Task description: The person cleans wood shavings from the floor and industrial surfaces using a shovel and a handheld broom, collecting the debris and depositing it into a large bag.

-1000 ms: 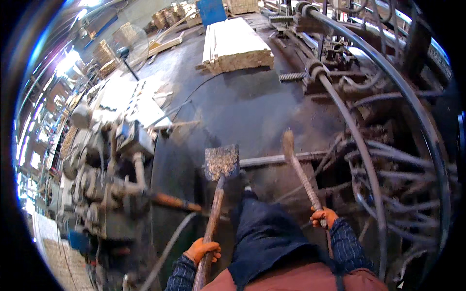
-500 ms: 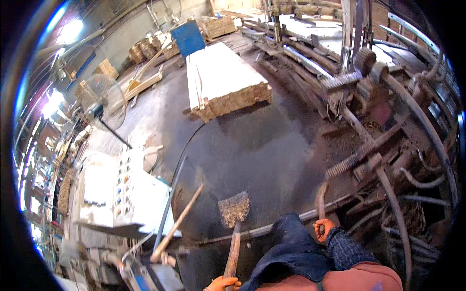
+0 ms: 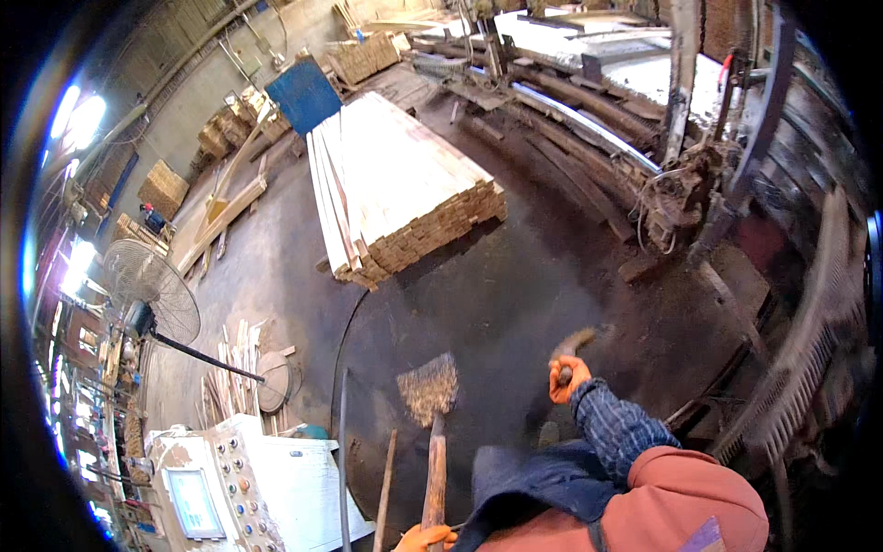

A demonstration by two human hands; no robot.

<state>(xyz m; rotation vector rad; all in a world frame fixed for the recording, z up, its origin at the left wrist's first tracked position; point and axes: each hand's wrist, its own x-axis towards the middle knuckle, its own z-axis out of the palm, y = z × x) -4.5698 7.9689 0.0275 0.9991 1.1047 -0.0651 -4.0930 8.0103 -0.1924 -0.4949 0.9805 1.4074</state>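
At the bottom edge, my left hand (image 3: 425, 537), in an orange glove, is wrapped round the wooden handle of a shovel (image 3: 436, 478). The shovel's flat blade extends forward over the dark floor, with light wood chips (image 3: 430, 391) lying on it. My right hand (image 3: 568, 378), gloved in orange too, grips a short curved brown tool (image 3: 577, 341), whose far end is blurred near the floor. I cannot make out that tool's exact kind. Left of the shovel, a separate wooden pole (image 3: 387, 483) slants upward.
A large stack of sawn boards (image 3: 414, 184) stands ahead, with a blue panel (image 3: 303, 94) behind it. At lower left are a control console (image 3: 294, 483) and a standing fan (image 3: 152, 290). Machinery with a toothed curved part (image 3: 800, 340) lines the right. A cable (image 3: 342, 340) crosses the floor.
My right hand has swung forward and left with the curved tool, away from the machinery. My view has turned to the right; the shovel stays in my left hand, chips on its blade.
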